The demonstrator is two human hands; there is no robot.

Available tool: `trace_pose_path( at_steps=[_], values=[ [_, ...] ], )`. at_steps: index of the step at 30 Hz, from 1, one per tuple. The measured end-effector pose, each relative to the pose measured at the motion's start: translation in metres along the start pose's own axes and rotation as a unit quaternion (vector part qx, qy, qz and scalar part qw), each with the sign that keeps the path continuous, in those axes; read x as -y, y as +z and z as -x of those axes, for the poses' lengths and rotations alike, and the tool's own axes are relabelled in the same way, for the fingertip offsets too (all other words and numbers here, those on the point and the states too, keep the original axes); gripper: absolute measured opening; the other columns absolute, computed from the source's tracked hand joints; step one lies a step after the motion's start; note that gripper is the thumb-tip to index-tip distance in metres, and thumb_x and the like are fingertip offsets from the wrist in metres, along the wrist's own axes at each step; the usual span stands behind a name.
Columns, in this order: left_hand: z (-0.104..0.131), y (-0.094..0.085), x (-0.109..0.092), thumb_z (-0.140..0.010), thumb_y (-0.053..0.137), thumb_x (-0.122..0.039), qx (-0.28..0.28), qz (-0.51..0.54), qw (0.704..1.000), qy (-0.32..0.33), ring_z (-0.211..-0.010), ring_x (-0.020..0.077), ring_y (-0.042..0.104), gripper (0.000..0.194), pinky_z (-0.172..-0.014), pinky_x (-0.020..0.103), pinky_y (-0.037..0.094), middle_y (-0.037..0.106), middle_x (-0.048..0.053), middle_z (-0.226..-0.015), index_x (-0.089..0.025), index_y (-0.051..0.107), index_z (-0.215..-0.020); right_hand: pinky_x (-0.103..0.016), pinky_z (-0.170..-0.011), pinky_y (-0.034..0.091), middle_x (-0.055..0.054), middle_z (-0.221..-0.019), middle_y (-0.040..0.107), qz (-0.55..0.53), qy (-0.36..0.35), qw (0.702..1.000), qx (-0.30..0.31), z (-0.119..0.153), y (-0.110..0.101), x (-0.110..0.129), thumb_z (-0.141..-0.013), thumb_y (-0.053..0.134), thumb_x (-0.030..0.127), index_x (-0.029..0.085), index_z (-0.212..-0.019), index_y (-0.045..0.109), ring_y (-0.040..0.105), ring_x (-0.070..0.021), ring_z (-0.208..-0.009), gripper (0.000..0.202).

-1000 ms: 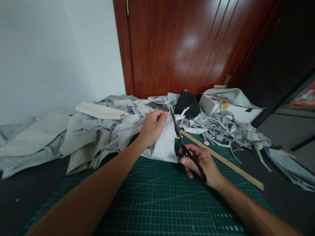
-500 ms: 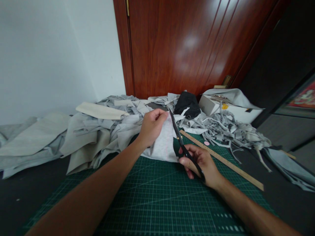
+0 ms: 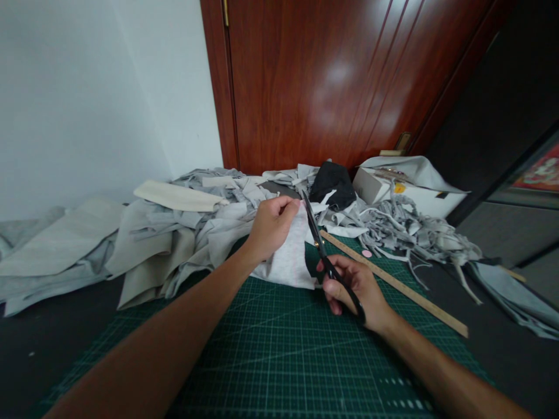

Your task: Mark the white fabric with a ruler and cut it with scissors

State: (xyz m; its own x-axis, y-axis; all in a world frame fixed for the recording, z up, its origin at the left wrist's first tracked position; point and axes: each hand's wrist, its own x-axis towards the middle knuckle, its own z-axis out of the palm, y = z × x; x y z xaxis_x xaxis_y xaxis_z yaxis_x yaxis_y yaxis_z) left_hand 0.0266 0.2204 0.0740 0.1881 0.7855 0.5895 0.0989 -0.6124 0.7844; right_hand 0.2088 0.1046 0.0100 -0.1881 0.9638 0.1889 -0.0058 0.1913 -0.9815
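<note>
My left hand [image 3: 273, 227] pinches the top corner of a light grey cloth piece [image 3: 290, 256], which hangs down to the green cutting mat [image 3: 279, 343]. Black scissors [image 3: 323, 250] are in my right hand [image 3: 356, 291], with fingers through the handles. The blades point up and away, just right of my left fingertips and the cloth's right edge, and look nearly closed. A thin strip end shows between the cloth's lower corner and my right fingers.
Grey and cream cloth pieces [image 3: 174, 198] are heaped at the back left. A wooden ruler [image 3: 393, 282] lies slantwise on the mat, near a pink disc [image 3: 366, 254]. Behind are tangled grey strips [image 3: 406, 224], a black cloth [image 3: 332, 185] and a white box [image 3: 419, 198].
The scissors have shifted slightly right, away from the cloth's edge. A little more green mat shows between the cloth and the blades. Both hands have hardly moved.
</note>
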Motion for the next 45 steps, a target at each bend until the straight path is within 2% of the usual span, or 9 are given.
trace_pose_path(
  at_steps=[9,14,21,28,33,36,39,42,45],
  values=[
    [0.001,0.000,-0.001,-0.094,0.057,-0.041,0.012,-0.006,1.000,0.005,-0.063,0.0132,0.042,0.036,-0.058,0.029,0.030,0.046,-0.003,-0.063,-0.019,0.057,-0.065,-0.019,-0.036,0.038,0.006,-0.057,0.061,0.002,0.016,1.000,-0.010,0.000,0.002,0.002,-0.069,0.094,0.061,0.018,-0.096,0.062,0.052,-0.0095,-0.036,0.060],
    [0.001,0.000,-0.001,-0.094,0.056,-0.041,0.017,-0.019,1.000,-0.001,-0.062,0.0137,0.042,0.037,-0.058,0.029,0.030,0.044,-0.003,-0.061,-0.020,0.056,-0.064,-0.020,-0.036,0.037,0.007,-0.055,0.060,0.011,0.020,1.000,-0.012,0.001,0.003,0.005,-0.071,0.092,0.061,0.018,-0.097,0.062,0.052,-0.0103,-0.035,0.058],
    [0.001,0.000,-0.003,-0.094,0.056,-0.042,0.018,-0.018,1.000,-0.002,-0.061,0.0131,0.039,0.039,-0.058,0.029,0.027,0.039,-0.004,-0.060,-0.020,0.052,-0.061,-0.018,-0.037,0.036,0.007,-0.052,0.061,0.016,0.029,0.999,-0.012,0.001,0.003,0.008,-0.072,0.095,0.049,0.017,-0.097,0.064,0.051,-0.0091,-0.035,0.051],
    [0.001,0.000,0.000,-0.093,0.056,-0.043,0.018,0.000,1.000,-0.007,-0.061,0.0130,0.041,0.039,-0.056,0.028,0.029,0.044,-0.003,-0.061,-0.020,0.052,-0.062,-0.018,-0.035,0.037,0.008,-0.050,0.060,0.014,0.051,0.998,-0.033,0.000,0.006,0.008,-0.071,0.096,0.048,0.018,-0.097,0.062,0.051,-0.0101,-0.034,0.052],
    [-0.001,-0.002,0.003,-0.094,0.056,-0.047,0.020,0.007,1.000,-0.008,-0.061,0.0138,0.043,0.040,-0.055,0.027,0.030,0.045,-0.002,-0.061,-0.021,0.053,-0.064,-0.020,-0.035,0.038,0.006,-0.053,0.063,0.014,0.017,0.997,-0.078,-0.003,0.004,0.006,-0.072,0.094,0.053,0.019,-0.096,0.063,0.052,-0.0106,-0.035,0.052],
    [0.000,-0.001,-0.001,-0.096,0.055,-0.048,0.068,0.001,0.998,0.002,-0.060,0.0140,0.044,0.042,-0.054,0.027,0.031,0.050,-0.001,-0.062,-0.021,0.055,-0.065,-0.021,-0.036,0.041,0.002,-0.062,0.071,0.012,-0.023,0.991,-0.131,-0.006,-0.003,0.008,-0.075,0.092,0.052,0.019,-0.099,0.065,0.054,-0.0107,-0.037,0.050],
    [0.007,0.005,-0.009,-0.099,0.052,-0.048,0.160,-0.017,0.987,0.005,-0.060,0.0144,0.047,0.043,-0.054,0.028,0.032,0.055,0.000,-0.063,-0.020,0.059,-0.067,-0.023,-0.037,0.043,-0.001,-0.068,0.075,0.013,-0.058,0.981,-0.183,-0.010,-0.012,0.014,-0.074,0.094,0.049,0.019,-0.101,0.066,0.055,-0.0110,-0.039,0.048],
    [0.016,0.015,-0.015,-0.101,0.050,-0.044,0.248,-0.053,0.967,0.019,-0.061,0.0151,0.050,0.044,-0.056,0.027,0.035,0.057,0.001,-0.063,-0.020,0.063,-0.067,-0.023,-0.038,0.047,-0.001,-0.073,0.077,0.006,-0.077,0.974,-0.211,-0.012,-0.018,0.022,-0.065,0.100,0.045,0.020,-0.099,0.066,0.058,-0.0119,-0.042,0.054],
    [0.022,0.022,-0.017,-0.104,0.048,-0.038,0.321,-0.055,0.945,0.039,-0.064,0.0154,0.055,0.043,-0.060,0.028,0.040,0.064,0.001,-0.067,-0.020,0.070,-0.073,-0.023,-0.038,0.048,-0.001,-0.077,0.078,-0.003,-0.073,0.975,-0.211,-0.012,-0.020,0.027,-0.056,0.105,0.042,0.020,-0.099,0.066,0.062,-0.0129,-0.045,0.061]
  ],
)
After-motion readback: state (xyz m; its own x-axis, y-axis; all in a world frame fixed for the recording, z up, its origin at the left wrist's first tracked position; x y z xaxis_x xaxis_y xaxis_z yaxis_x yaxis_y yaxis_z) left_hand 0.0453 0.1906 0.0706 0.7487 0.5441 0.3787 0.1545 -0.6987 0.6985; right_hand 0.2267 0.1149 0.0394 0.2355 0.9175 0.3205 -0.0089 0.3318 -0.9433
